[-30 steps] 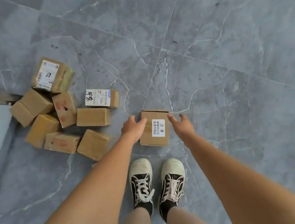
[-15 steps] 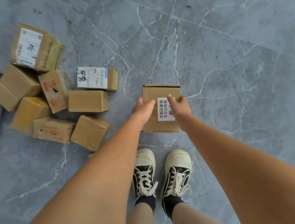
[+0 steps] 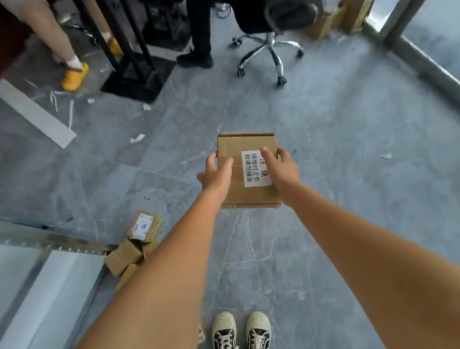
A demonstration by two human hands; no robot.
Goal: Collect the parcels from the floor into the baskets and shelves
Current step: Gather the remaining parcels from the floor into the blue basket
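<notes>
A brown cardboard parcel (image 3: pixel 244 146) with a white label of black characters is held up in front of me, off the grey floor. My left hand (image 3: pixel 214 176) grips its left edge, thumb on top. My right hand (image 3: pixel 281 168) grips its right side, thumb lying across the label. A heap of several small brown parcels (image 3: pixel 133 250) lies on the floor at my lower left, partly hidden behind my left forearm. No basket or shelf is in view.
A wheeled office chair (image 3: pixel 268 50) stands ahead, with a person's dark legs (image 3: pixel 200 33) beside it. Another person's legs in yellow shoes (image 3: pixel 74 74) stand far left by a black stand (image 3: pixel 136 78). Large cardboard boxes (image 3: pixel 346 0) lean at back right. Glass partitions with metal rails (image 3: pixel 43 243) run on both sides.
Both hands closed on the labelled parcel and lifted it off the floor. My view rose from the floor to the room ahead, and the parcel heap now sits low left.
</notes>
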